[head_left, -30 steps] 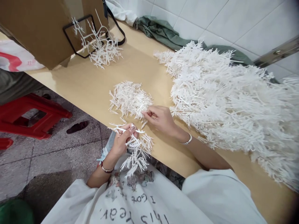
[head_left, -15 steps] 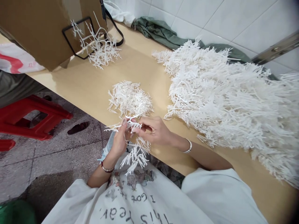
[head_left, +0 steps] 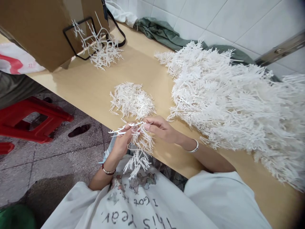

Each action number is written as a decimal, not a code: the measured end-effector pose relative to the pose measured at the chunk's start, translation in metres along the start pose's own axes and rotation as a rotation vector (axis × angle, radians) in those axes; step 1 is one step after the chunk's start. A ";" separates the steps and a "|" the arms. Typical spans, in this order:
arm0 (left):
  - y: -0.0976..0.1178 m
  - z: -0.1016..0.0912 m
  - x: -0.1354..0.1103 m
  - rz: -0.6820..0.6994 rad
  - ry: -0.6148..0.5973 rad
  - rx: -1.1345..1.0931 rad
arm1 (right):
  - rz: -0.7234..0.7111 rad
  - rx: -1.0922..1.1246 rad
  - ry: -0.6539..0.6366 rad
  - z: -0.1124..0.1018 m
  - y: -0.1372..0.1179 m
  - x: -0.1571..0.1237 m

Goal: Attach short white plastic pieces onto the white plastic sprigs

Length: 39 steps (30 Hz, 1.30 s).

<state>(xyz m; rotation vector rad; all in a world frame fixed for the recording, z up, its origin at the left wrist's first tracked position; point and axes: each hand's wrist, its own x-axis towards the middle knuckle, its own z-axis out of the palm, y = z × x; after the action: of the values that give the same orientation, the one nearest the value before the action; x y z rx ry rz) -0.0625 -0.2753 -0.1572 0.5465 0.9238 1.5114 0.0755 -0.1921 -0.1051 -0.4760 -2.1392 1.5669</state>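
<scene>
Since a second ago the right hand (head_left: 160, 128) has been drawn back from the small pile of white plastic pieces (head_left: 132, 100) and is now brought against the left hand (head_left: 120, 143) at the near edge of the table (head_left: 95, 86). A bunch of white plastic sprues (head_left: 140, 152) is clamped in the closed fingers of the left hand and hangs down past the table edge. Its top branch is pinched between the right thumb and fingertips. The small pile is found just beyond the hands. A large heap of sprues (head_left: 233, 101) is spread along the right side, near the right forearm. A cardboard box (head_left: 35, 28) is seen at the far left corner.
</scene>
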 end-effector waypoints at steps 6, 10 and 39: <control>0.003 -0.008 0.001 0.034 -0.192 0.173 | 0.029 0.116 -0.191 -0.007 0.002 0.004; 0.002 -0.007 0.003 0.087 -0.158 0.166 | 0.008 0.133 -0.064 -0.005 0.002 0.006; 0.007 -0.017 0.007 -0.390 -0.384 -0.094 | 0.141 0.565 -0.287 0.004 0.015 0.000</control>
<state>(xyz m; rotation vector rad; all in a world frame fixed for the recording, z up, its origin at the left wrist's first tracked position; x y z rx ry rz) -0.0810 -0.2720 -0.1627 0.5293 0.6130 1.0445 0.0741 -0.1908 -0.1200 -0.2218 -1.7509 2.3285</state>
